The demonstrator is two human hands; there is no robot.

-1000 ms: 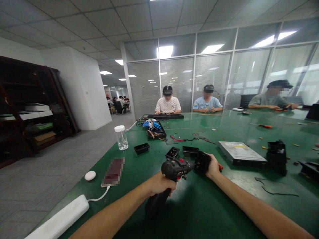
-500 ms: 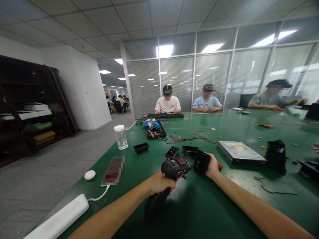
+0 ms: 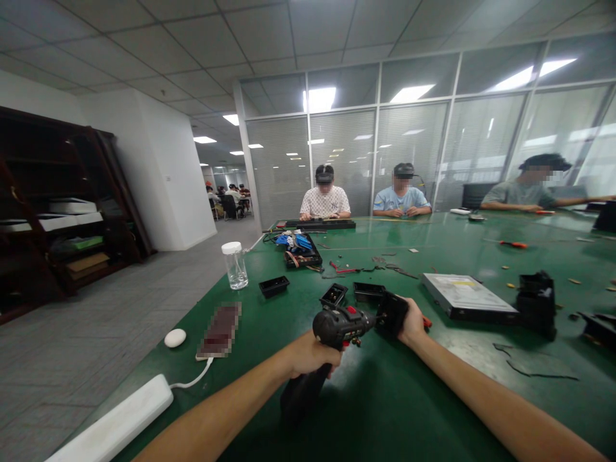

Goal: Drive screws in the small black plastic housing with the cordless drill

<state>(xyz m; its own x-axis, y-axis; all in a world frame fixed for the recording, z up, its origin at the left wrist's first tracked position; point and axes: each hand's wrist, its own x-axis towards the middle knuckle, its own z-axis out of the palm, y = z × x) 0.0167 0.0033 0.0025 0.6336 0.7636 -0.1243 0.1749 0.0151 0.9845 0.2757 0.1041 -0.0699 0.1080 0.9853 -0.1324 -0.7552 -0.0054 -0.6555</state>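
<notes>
My left hand (image 3: 312, 355) is wrapped round the grip of a black cordless drill (image 3: 339, 326), whose chuck points right. In my right hand (image 3: 411, 321) is a black plastic part (image 3: 392, 314), held up on its side against the drill's tip. Where the bit meets the part is too small to make out. Just behind the drill lie a small black tray (image 3: 333, 295) with bits of metal in it and another black tray (image 3: 368, 292). Something orange-red (image 3: 427, 322) shows beside my right fingers, partly hidden.
On the green table (image 3: 385, 410), a disc drive (image 3: 469, 295) and black plastic parts (image 3: 536, 305) lie right. A black tray (image 3: 274, 287), clear jar (image 3: 235, 266), phone (image 3: 219, 329) and white power strip (image 3: 115, 420) are left. Blue-wired parts (image 3: 301, 247) lie farther back. Three people sit opposite.
Both hands keep their hold on the drill and the black part, almost unmoved. The view has shifted very slightly. At the far right, a person's arm has stretched farther out.
</notes>
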